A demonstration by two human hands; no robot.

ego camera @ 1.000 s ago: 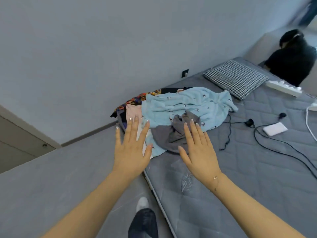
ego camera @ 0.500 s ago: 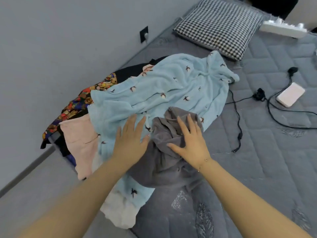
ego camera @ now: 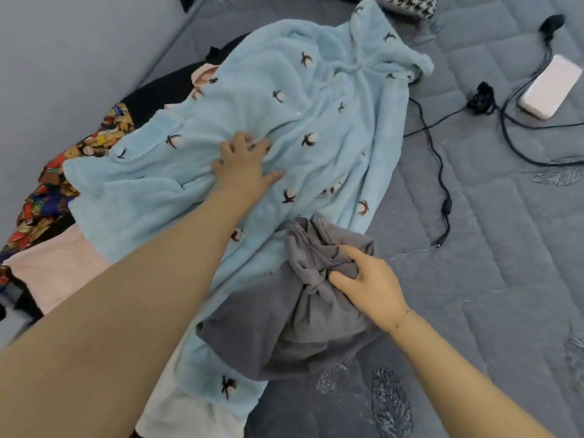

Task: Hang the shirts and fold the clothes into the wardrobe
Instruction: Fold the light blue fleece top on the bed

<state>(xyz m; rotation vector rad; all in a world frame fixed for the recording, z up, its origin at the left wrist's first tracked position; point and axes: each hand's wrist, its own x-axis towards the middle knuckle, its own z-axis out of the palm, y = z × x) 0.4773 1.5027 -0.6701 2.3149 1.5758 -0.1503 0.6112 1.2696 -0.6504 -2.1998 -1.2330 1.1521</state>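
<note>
A heap of clothes lies on the grey mattress (ego camera: 474, 279). On top spreads a fluffy light-blue garment (ego camera: 316, 99) with small embroidered flowers. My left hand (ego camera: 243, 165) lies on its middle, fingers curled into the fleece and bunching it. A crumpled grey garment (ego camera: 284, 330) rests on the blue one's near edge. My right hand (ego camera: 366, 282) grips a bunch of that grey cloth. Under the pile show a pink garment (ego camera: 53, 267), a colourful patterned one (ego camera: 60, 178), a black one (ego camera: 158, 96) and a white one (ego camera: 183, 415).
The grey wall (ego camera: 63, 58) runs along the left of the mattress. Black cables (ego camera: 442, 172) trail across the mattress to the right of the clothes, beside a white power bank (ego camera: 550, 86). A houndstooth pillow (ego camera: 407, 4) peeks in at the top edge.
The view has closed in on the pile. My left hand slid forward onto the blue garment and curled into it. My right hand went from lying flat on the grey garment to clutching it.
</note>
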